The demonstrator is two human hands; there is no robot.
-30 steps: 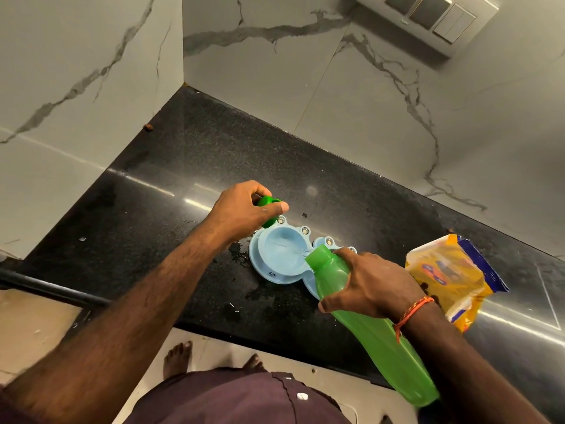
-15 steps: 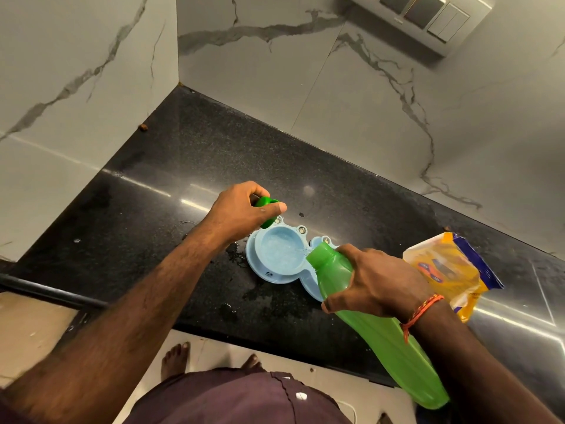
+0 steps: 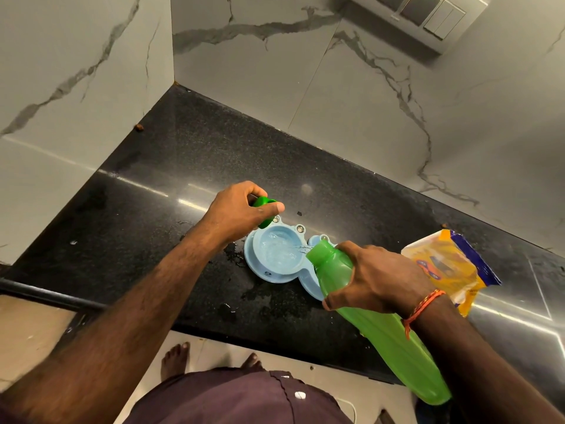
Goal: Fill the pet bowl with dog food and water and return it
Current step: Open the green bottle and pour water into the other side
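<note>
- The right hand [image 3: 377,278] is tipping a green bottle [image 3: 379,328] neck-down, its grip wrapped round the upper body just below the neck.
- Water is running from the bottle's mouth into the left well of the blue pet bowl [image 3: 276,254], and that well is holding clear water.
- The pet bowl is sitting on the black tabletop [image 3: 214,154] near its front edge, roughly midway along; its right well is mostly hidden behind the bottle.
- The left hand [image 3: 241,214] is hovering at the bowl's far left rim, its grip clenched round the green cap [image 3: 263,205].
- A yellow-and-blue food bag [image 3: 452,267] is lying on the tabletop just right of the bowl, beyond the right wrist.
- Wet splashes are showing on the tabletop around the bowl.
</note>
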